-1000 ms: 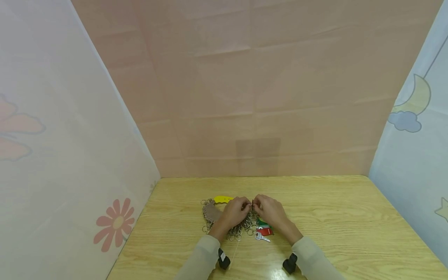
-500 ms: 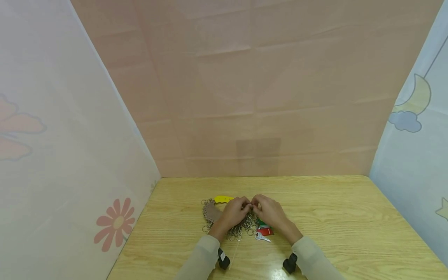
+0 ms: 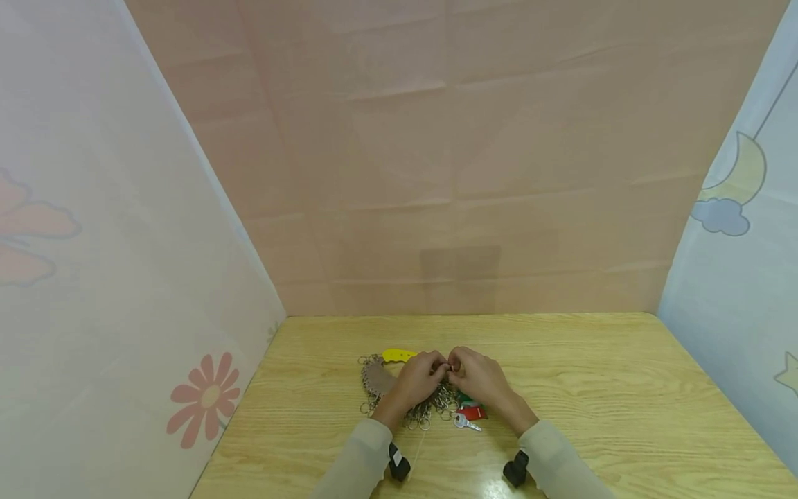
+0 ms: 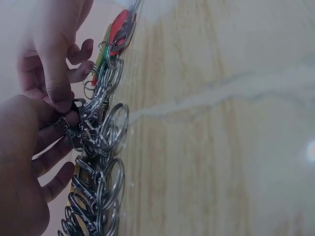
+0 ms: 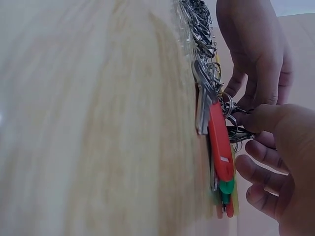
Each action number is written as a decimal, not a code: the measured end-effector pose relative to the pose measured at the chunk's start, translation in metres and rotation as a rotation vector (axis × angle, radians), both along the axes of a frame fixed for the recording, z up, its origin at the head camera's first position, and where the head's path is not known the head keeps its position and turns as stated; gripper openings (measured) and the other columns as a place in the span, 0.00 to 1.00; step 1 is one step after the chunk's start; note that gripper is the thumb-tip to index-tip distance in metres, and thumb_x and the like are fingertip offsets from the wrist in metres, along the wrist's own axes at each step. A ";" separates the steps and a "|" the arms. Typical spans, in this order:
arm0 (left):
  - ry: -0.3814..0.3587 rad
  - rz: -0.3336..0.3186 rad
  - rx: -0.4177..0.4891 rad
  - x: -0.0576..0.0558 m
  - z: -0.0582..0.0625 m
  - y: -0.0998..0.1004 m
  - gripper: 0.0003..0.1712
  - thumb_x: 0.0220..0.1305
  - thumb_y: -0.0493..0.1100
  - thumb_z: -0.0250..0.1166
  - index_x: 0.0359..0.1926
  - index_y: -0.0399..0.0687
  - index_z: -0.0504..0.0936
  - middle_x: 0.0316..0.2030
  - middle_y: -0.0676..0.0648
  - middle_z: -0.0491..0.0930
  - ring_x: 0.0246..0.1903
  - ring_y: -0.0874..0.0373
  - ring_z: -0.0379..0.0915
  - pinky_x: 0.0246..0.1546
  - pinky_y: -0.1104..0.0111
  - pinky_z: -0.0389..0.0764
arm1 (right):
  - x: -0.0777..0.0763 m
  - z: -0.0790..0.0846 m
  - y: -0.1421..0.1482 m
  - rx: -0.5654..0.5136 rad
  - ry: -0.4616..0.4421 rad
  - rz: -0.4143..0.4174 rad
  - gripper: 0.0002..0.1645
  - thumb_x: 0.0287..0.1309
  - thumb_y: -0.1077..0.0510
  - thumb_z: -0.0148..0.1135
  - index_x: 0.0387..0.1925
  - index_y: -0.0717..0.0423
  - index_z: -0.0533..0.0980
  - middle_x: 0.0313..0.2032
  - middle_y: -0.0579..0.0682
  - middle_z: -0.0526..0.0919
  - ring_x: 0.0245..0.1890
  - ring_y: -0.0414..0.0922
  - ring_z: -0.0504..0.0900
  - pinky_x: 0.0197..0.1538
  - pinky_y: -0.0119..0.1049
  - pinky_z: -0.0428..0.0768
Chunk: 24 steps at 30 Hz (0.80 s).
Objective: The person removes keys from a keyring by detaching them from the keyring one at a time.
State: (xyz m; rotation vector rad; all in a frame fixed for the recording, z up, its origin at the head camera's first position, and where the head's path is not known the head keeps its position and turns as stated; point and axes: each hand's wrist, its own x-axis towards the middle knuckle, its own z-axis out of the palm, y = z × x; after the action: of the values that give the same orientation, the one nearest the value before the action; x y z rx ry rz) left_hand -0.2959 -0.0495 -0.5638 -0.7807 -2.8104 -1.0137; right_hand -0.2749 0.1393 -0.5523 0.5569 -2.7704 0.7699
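A brown curved piece (image 3: 376,378) lies on the table, its edge fringed with several metal clasps and split rings. Over its right end my left hand (image 3: 416,380) pinches a small metal clasp (image 4: 75,136). My right hand (image 3: 485,380) meets it fingertip to fingertip, thumb and forefinger pinching a small dark piece (image 4: 77,103), mostly hidden. Below the right hand lie a silver key (image 3: 466,422), a red key tag (image 3: 476,413) and a green key tag (image 5: 226,187). Metal rings (image 5: 228,105) bunch beside the tags in the right wrist view.
A yellow flat piece (image 3: 395,355) lies behind the brown piece, partly covered by the left hand. One thin pale strip (image 3: 417,454) lies on the wooden table (image 3: 598,388) between the forearms. Cloth walls (image 3: 530,229) stand at the back and both sides.
The dark reddish piece that stood upright between the fingertips has turned and is now mostly covered by the fingers. The right fingertips have shifted slightly; the left hand keeps its place.
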 end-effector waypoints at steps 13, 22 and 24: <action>-0.016 0.008 0.023 -0.001 0.000 -0.001 0.09 0.80 0.47 0.62 0.46 0.54 0.87 0.40 0.54 0.87 0.39 0.65 0.80 0.41 0.70 0.82 | 0.003 -0.001 0.001 0.016 0.136 0.016 0.09 0.64 0.56 0.76 0.37 0.44 0.80 0.35 0.42 0.79 0.20 0.32 0.63 0.24 0.29 0.66; 0.008 -0.006 0.019 -0.001 0.001 -0.001 0.09 0.80 0.47 0.62 0.46 0.52 0.88 0.39 0.53 0.87 0.36 0.67 0.77 0.38 0.72 0.79 | 0.002 -0.002 0.000 0.001 0.275 0.018 0.11 0.58 0.60 0.79 0.35 0.45 0.81 0.31 0.41 0.77 0.22 0.31 0.67 0.25 0.28 0.67; 0.002 -0.008 0.018 -0.001 0.002 -0.001 0.09 0.80 0.47 0.62 0.46 0.52 0.88 0.39 0.54 0.87 0.35 0.67 0.76 0.38 0.71 0.78 | 0.001 -0.003 0.000 0.014 0.330 0.026 0.12 0.57 0.60 0.80 0.35 0.46 0.81 0.31 0.42 0.77 0.22 0.31 0.67 0.24 0.27 0.67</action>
State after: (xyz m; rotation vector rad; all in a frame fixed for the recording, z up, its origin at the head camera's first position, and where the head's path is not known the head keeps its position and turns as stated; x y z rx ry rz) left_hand -0.2967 -0.0504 -0.5620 -0.7908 -2.7949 -1.0366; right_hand -0.2735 0.1394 -0.5549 0.6585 -2.4712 0.6018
